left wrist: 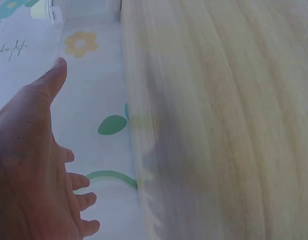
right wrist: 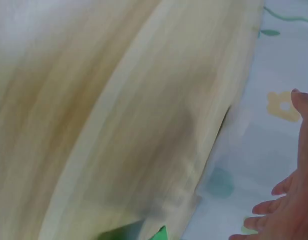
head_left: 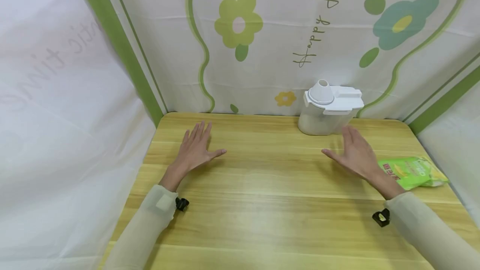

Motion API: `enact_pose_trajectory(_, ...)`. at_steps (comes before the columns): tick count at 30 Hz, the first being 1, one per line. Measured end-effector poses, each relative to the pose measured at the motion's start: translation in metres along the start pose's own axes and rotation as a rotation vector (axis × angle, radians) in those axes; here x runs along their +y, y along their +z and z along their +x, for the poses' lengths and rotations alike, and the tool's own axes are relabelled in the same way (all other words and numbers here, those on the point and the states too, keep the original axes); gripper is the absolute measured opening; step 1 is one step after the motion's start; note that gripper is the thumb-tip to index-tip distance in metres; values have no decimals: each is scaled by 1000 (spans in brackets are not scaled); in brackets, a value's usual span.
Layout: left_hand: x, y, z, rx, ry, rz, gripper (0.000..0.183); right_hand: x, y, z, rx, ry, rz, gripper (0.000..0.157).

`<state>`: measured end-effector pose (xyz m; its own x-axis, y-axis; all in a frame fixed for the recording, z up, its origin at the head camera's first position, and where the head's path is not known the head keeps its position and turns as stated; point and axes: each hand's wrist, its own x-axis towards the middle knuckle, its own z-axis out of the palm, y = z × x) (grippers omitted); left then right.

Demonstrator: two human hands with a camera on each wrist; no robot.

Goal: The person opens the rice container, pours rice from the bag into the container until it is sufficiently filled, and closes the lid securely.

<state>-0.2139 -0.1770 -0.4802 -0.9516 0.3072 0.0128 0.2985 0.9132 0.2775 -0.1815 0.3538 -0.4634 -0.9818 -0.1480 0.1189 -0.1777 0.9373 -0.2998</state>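
Observation:
My left hand (head_left: 196,150) is held over the left part of the wooden table (head_left: 247,203), its fingers spread and the thumb pointing inward. Nothing is in it. Over the right part, my right hand (head_left: 358,153) has its fingers extended and thumb apart, also holding nothing. Just beyond its fingertips stands a translucent plastic container (head_left: 318,122) with a white lid and a cone-shaped spout, upright by the back edge. Beside the right wrist lies a green soft packet (head_left: 412,170), partly hidden by the forearm. A corner of the packet (right wrist: 161,234) shows in the right wrist view.
A white curtain (head_left: 270,74) printed with flowers and lettering hangs behind the table's back edge. More white cloth (head_left: 67,136) hangs along the left side, and another panel (head_left: 457,141) on the right. Each wrist bears a small black device.

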Motion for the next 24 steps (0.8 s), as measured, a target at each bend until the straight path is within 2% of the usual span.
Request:
enact_pose_trajectory(5, 4, -1, 4, 0, -3, -93, 118, 12, -11, 8, -80, 104, 156, 114)
enact_pose_trajectory(9, 7, -1, 7, -7, -2, -172, 116, 22, -19, 15, -108, 163, 285, 114)
enact_pose_trajectory(14, 13, -1, 12, 5, 14, -250, 116, 33, -30, 21, -151, 219, 378, 114)
enact_pose_trajectory(19, 20, 0, 20, 36, 30, -328, 117, 42, -38, 28, -156, 236, 480, 112)
enact_pose_trajectory(24, 30, 1, 27, 47, 39, -393, 118, 48, -41, 35, -132, 205, 590, 111)
